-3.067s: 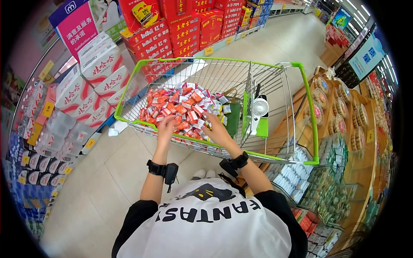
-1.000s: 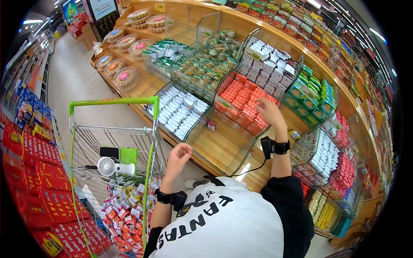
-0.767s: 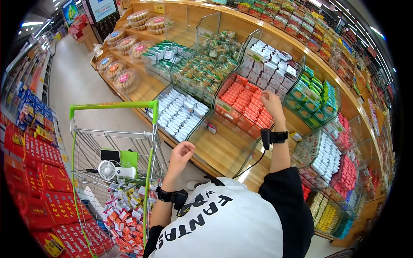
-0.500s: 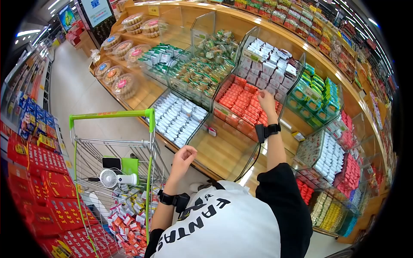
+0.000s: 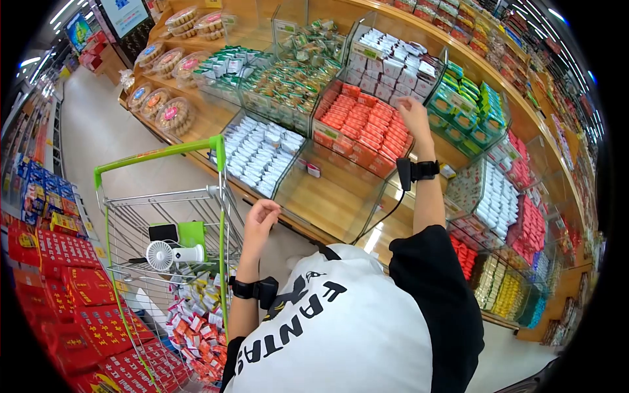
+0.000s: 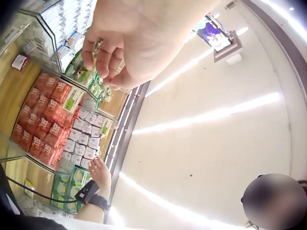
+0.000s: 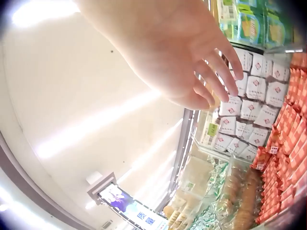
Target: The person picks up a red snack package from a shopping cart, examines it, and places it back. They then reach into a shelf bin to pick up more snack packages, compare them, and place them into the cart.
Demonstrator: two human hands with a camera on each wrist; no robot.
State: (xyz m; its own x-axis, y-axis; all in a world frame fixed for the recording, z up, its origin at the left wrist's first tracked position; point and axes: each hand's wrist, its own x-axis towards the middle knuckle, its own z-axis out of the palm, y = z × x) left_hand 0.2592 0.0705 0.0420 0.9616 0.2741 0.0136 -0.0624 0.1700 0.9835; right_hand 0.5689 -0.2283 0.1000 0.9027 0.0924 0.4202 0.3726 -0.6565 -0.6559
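My right hand point(image 5: 415, 119) hovers over the back right edge of a clear bin of red-wrapped packets point(image 5: 360, 121), near the white packets point(image 5: 393, 69) behind it. In the right wrist view its fingers point(image 7: 218, 76) are relaxed and slightly bent, with nothing held, and overlap the white packets. My left hand point(image 5: 261, 221) hangs between the shopping cart point(image 5: 219, 154) and the display, its fingers loosely curled around nothing. White-wrapped packets point(image 5: 255, 154) fill the bin just beyond it.
Inside the cart lie red and white wrapped sweets point(image 5: 200, 334), a white handheld fan point(image 5: 160, 255) and a phone point(image 5: 164, 232). Glass dividers separate the bins. One small packet point(image 5: 314, 170) lies on the wooden shelf point(image 5: 334, 200). Red drink cartons point(image 5: 92, 288) are stacked at left.
Both hands have left the sweets in the cart, and the view has turned to the shelves. Lately my right hand has moved farther toward the back of the red packets; the left stays low.
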